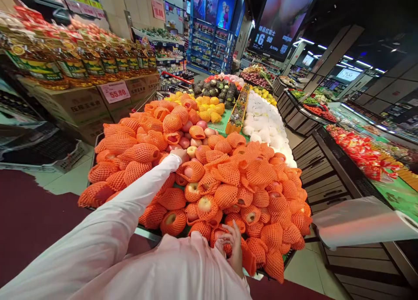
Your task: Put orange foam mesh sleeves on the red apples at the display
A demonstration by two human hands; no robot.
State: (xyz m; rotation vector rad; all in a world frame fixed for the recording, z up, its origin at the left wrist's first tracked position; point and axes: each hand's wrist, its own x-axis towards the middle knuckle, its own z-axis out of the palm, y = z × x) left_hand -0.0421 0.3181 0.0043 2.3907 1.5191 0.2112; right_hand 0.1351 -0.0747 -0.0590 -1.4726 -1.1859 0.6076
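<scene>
My left arm stretches forward over a heap of apples in orange foam nets (140, 152). At its end, my left hand (180, 154) rests among bare apples (191, 151) near the middle of the heap. Its fingers are too small and partly hidden to show whether they grip one. My right hand (233, 246) is low at the heap's front edge, close to my body, its fingers apart and slightly bent. Nothing shows in it. Beside it lie netted apples (256, 250), and another netted apple (206, 205) sits just beyond.
Behind the apples are yellow-netted fruit (209, 108), dark-netted fruit (217, 91) and white-netted fruit (261, 117). Oil bottles (72, 60) stand on cartons (65, 106) at left. A plastic bag roll (365, 224) juts in at right, before another produce stand (333, 169).
</scene>
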